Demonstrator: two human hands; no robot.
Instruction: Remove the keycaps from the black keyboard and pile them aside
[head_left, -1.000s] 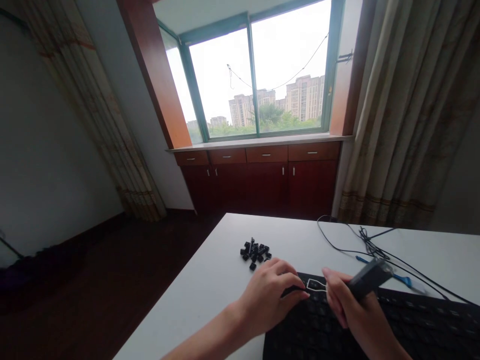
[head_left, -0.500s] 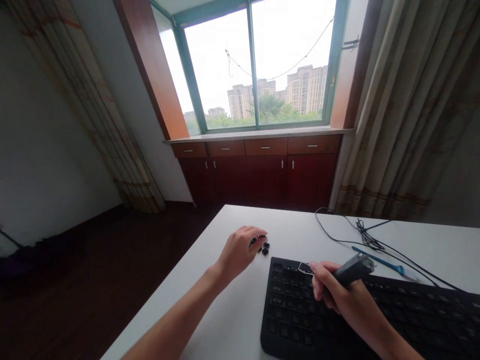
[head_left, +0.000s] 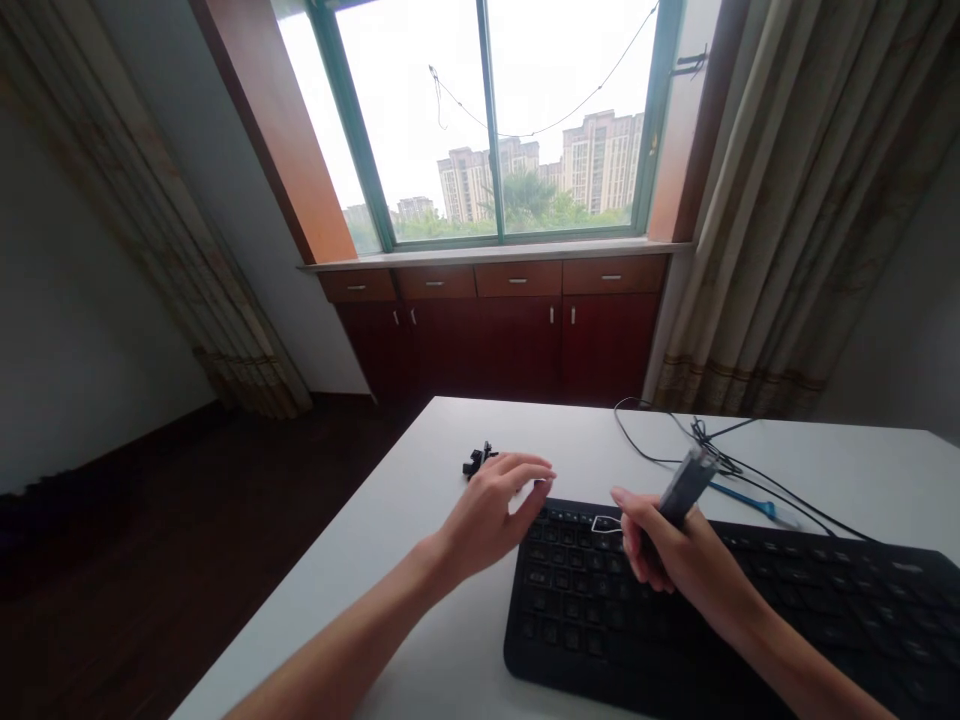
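Note:
A black keyboard [head_left: 592, 645] lies on the white table, with keycaps gone from several places at its left end. My right hand [head_left: 675, 540] is closed around a keycap puller [head_left: 688, 488] with a dark grey handle. Its white wire loop sticks out below the thumb, over the keyboard's top row. My left hand [head_left: 495, 510] is at the keyboard's upper left corner, thumb and fingers apart, holding nothing I can see. Loose black keycaps [head_left: 474, 464] lie in a small heap just beyond the left hand, which partly hides them.
Behind the keyboard rests a blue brush [head_left: 750, 500] beside a tangle of black cable [head_left: 720, 455]. The white table's [head_left: 330, 600] left edge drops to a dark floor. Red-brown cabinets [head_left: 480, 345] stand under the window, with curtains at both sides.
My left hand has moved from the loose keycaps toward the keyboard's corner, uncovering part of the heap. The puller's handle now tilts more upright in my right hand. The view has shifted slightly.

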